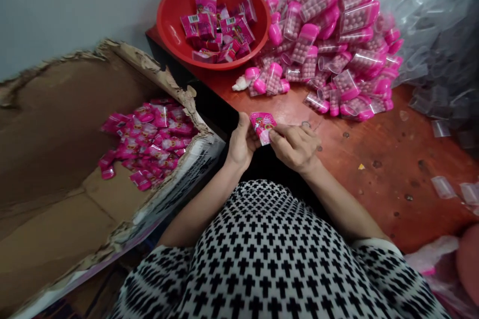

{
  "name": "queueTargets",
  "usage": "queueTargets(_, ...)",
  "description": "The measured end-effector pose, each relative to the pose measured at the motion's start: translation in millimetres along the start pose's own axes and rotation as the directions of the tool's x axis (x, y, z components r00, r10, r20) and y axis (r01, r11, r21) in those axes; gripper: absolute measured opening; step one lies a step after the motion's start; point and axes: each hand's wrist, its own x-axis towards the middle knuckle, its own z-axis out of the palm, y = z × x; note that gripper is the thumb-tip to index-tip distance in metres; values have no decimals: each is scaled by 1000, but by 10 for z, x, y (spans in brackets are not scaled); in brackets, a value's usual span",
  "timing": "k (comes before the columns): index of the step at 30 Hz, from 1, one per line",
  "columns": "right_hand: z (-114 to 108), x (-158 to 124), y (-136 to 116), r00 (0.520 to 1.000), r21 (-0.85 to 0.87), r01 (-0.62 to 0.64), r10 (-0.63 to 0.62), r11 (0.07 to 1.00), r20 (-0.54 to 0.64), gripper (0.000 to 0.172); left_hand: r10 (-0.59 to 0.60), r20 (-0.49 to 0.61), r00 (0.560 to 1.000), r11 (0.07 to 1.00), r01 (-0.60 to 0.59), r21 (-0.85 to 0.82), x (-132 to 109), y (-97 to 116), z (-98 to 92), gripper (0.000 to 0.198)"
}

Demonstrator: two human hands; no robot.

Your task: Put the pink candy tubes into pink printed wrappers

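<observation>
Between my two hands, just off the near edge of the reddish table (pixel 337 164), is a small pink printed packet (pixel 263 125). My left hand (pixel 241 143) grips its left side, thumb up and fingers partly hidden behind it. On the other side, my right hand (pixel 295 145) pinches the packet's lower right edge with curled fingers. Beyond the hands lies a large heap of clear, pink-capped containers (pixel 346 35) filled with small pale-pink balls. A white nozzle-like piece (pixel 240 83) sits at the heap's near left.
A red basin (pixel 168 25) at the table's far left corner holds several pink packets. Left of me stands a torn cardboard box (pixel 41 109) with a pile of similar packets (pixel 153 134). Clear plastic sleeves (pixel 430 70) fill the right back; a few loose ones (pixel 443 187) lie nearer.
</observation>
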Motion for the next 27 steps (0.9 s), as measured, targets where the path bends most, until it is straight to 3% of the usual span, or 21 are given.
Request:
queueTargets(3, 51, -68, 73, 998, -42, 65, -65, 997, -7, 19, 70, 2, 998, 996, -70, 60, -4, -57, -32, 35)
queueTargets(6, 62, -184, 119, 994, 48, 108, -107, 993, -14, 15, 152, -46, 987, 985, -147, 93, 104, -69, 5, 30)
queueTargets(7, 52, -219, 135, 997, 110, 70, -66, 991, -34, 11, 171, -59, 984, 981, -164, 105, 152, -69, 27, 30)
queueTargets(9, 16, -255, 185, 983, 285, -139, 167, 948, -78, 8, 205, -40, 978, 967, -196, 165, 240, -71, 83, 31)
queueTargets(10, -6, -252, 220, 941, 402, -277, 332, 873, -73, 14, 218, 1, 976, 953, -213, 214, 274, -73, 114, 31)
queueTargets(12, -45, -208, 300, 797, 623, -504, 599, 598, 70, 30, 222, 142, 965, 902, -258, 347, 314, -78, 175, 34)
queueTargets(14, -57, -142, 378, 682, 725, -611, 676, 318, 279, 42, 199, 286, 937, 809, -322, 492, 328, -67, 214, 38)
queueTargets(16, -25, -94, 435, 634, 736, -651, 665, 185, 395, 46, 235, 366, 901, 649, -425, 631, 345, -18, 206, 38)
queueTargets(19, 82, -94, 472, 613, 697, -683, 690, 217, 385, 41, 469, 348, 812, 311, -520, 795, 448, 135, 95, 32)
queueTargets(21, 148, -117, 472, 616, 623, -717, 702, 312, 357, 39, 609, 284, 741, 118, -439, 891, 577, 259, -15, 30)
queueTargets(22, 170, -126, 467, 617, 574, -736, 706, 360, 348, 41, 631, 255, 732, 50, -367, 929, 653, 315, -71, 32)
queueTargets(25, 190, -125, 452, 631, 448, -756, 715, 478, 301, 52, 608, 202, 768, -43, -223, 974, 898, 428, -217, 35)
queueTargets(27, 189, -112, 457, 659, 417, -735, 707, 534, 257, 57, 583, 185, 791, 4, -230, 973, 1064, 448, -288, 30)
